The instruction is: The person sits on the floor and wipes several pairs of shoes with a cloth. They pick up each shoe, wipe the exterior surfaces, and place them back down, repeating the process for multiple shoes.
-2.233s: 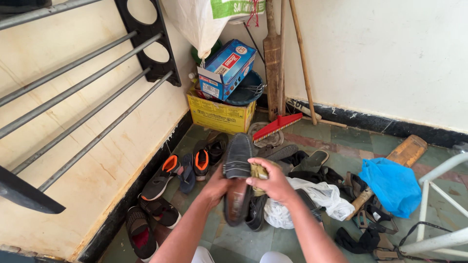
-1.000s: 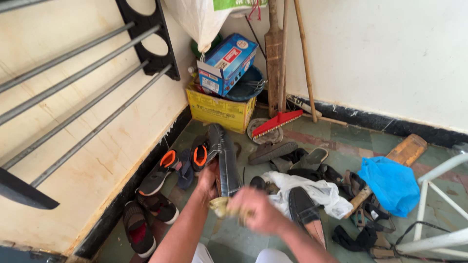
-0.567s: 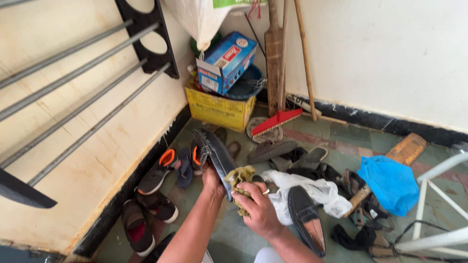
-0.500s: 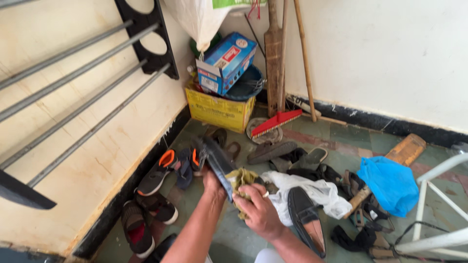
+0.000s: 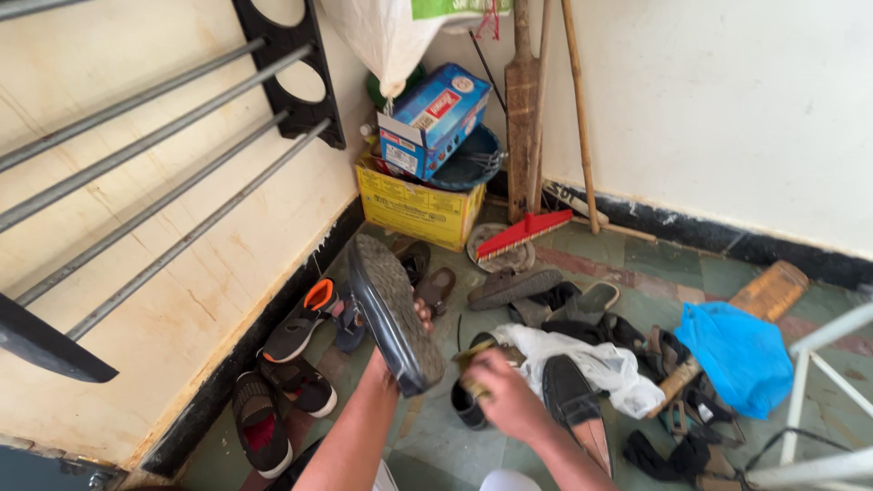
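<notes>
Shoe (image 5: 393, 314): we hold it in our left hand (image 5: 400, 350), sole turned up and toward the camera, toe pointing at the yellow box (image 5: 418, 211). The left grip is clamped around the shoe's lower end; only a few fingertips show past its edge. Half a second ago the shoe stood more on edge, with the cloth (image 5: 471, 364) pressed against its side. Now the sole faces up and our right hand (image 5: 505, 400) has dropped away from it, nearer the floor (image 5: 427, 436) than the box. The right grip is closed on the yellowish cloth; the hand is motion-blurred.

We judge that wiping of one face has paused and the shoe has been rotated to expose the sole.

Relative to the yellow box:
- Orange-trimmed shoes (image 5: 305, 320) lie nearer us, along the wall.
- A red broom head (image 5: 520, 235) lies just beside it.
- A white bag (image 5: 591, 359) and a blue bag (image 5: 738, 355) lie farther off, among loose sandals.
- A blue carton (image 5: 435, 116) sits on top.
</notes>
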